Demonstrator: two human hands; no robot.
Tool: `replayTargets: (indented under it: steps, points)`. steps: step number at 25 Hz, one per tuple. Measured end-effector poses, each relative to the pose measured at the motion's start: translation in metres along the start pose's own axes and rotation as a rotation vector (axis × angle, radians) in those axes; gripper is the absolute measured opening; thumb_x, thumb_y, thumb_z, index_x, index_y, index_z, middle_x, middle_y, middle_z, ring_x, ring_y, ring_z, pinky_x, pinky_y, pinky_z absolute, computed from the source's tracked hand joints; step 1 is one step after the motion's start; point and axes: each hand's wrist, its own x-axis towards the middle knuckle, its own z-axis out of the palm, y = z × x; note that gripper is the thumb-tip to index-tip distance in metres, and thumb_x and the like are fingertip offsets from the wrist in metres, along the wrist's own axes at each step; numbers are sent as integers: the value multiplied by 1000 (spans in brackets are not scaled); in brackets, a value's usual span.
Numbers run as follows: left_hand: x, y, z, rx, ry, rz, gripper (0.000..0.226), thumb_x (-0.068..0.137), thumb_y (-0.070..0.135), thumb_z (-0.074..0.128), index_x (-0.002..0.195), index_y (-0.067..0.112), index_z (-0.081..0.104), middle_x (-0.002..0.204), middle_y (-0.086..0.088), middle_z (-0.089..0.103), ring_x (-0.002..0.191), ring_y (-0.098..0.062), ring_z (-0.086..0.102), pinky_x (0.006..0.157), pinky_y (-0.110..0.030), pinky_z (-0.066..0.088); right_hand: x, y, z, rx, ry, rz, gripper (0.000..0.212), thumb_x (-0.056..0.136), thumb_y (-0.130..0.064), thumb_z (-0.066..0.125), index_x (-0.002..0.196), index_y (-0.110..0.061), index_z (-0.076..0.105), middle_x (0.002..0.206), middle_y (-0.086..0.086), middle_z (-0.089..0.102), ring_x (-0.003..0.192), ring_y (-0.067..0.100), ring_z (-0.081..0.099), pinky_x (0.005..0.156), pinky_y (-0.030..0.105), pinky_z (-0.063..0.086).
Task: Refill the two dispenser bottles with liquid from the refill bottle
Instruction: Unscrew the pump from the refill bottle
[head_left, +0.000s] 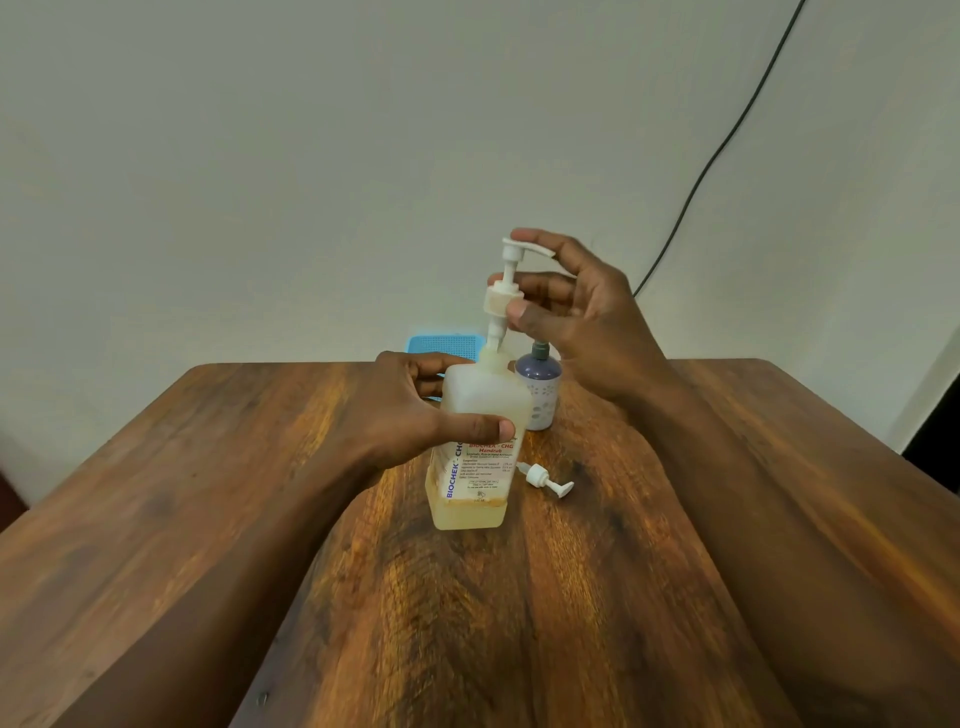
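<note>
**Mia:** Low in the middle of the frame the brown table (208, 519) is bare – lots of room there. What could go wrong?

**Ben:** Look at the middle. The left hand (410, 410) is wrapped around the big handrub bottle (480, 441), which stands on the table. The right hand (576, 306) pinches the white pump (504, 296) by its collar and holds it above the bottle's neck, with the tube end right at the opening. If the pump swings, it may drip, or it may bump the bottle.

**Mia:** Could the bottle fall?

**Ben:** It might, if the left hand lets go. There is only a little yellow liquid at the bottom, so the bottle is probably light and tippy.

**Mia:** What about the small pump (545, 478) lying just right of the bottle?

**Ben:** It lies loose and could roll if an arm brushes it.

**Mia:** And farther back?

**Ben:** The small purple bottle (538, 389) stands just behind the big one – the right wrist is close above it and could knock it. A blue thing (441, 347) sits at the far edge, so there is little room back there.
</note>
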Motion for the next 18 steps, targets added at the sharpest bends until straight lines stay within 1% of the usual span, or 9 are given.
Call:
replayTargets:
  steps: [2, 4, 8, 11, 12, 14, 16, 18]
  points:
    - [0, -1, 2, 23, 7, -7, 77, 37, 57, 95, 108, 37, 74, 110, 13, 77, 96, -14, 76, 83, -44, 64, 2, 0, -1, -63, 115, -38, 51, 90, -15, 77, 137, -26, 58, 106, -5, 78, 103, 9, 73, 95, 40, 60]
    - [0, -3, 3, 47, 16, -3, 83, 37, 61, 94, 113, 35, 73, 113, 13, 76, 97, -14, 76, 83, -44, 64, 3, 3, 0, -41, 174, -34, 49, 88, -20, 81, 133, -25, 61, 105, -5, 78, 97, 11, 74, 87, 40, 63]
    - [0, -5, 3, 88, 17, -11, 84, 36, 66, 91, 113, 40, 70, 115, 15, 74, 97, -12, 76, 85, -42, 64, 2, 6, 0, 28, 208, -40, 52, 84, -18, 84, 131, -20, 62, 104, 0, 77, 92, 17, 77, 74, 41, 65]
    - [-2, -11, 2, 82, 21, -28, 88, 35, 64, 92, 116, 39, 69, 115, 14, 74, 99, -12, 75, 86, -42, 64, 4, 3, -8, 99, 320, -86, 55, 83, -18, 85, 132, -17, 61, 101, 5, 75, 83, 20, 77, 65, 37, 63]
    - [-2, -13, 1, 83, 25, -37, 91, 34, 65, 93, 117, 38, 69, 115, 14, 74, 99, -11, 75, 85, -41, 64, 6, 2, -14, 130, 356, -104, 53, 84, -17, 84, 132, -17, 62, 100, 5, 73, 83, 22, 76, 64, 34, 61]
    - [-4, -17, 0, 79, 33, -53, 96, 30, 67, 94, 118, 38, 69, 114, 14, 75, 99, -13, 75, 85, -42, 64, 11, 0, -24, 175, 374, -119, 43, 88, -17, 80, 129, -15, 68, 99, 4, 70, 85, 22, 73, 68, 32, 58]
    - [-5, -21, -1, 65, 34, -57, 94, 29, 68, 95, 115, 38, 70, 112, 13, 76, 98, -14, 76, 84, -43, 64, 11, 2, -31, 226, 350, -97, 32, 89, -17, 77, 120, -10, 74, 100, 3, 72, 87, 20, 70, 73, 31, 57]
    - [-7, -24, -2, 57, 35, -60, 90, 33, 64, 96, 115, 37, 71, 110, 12, 77, 96, -14, 77, 83, -44, 64, 7, 8, -36, 280, 338, -68, 26, 90, -15, 75, 114, -5, 75, 99, 5, 74, 89, 19, 71, 76, 31, 56]
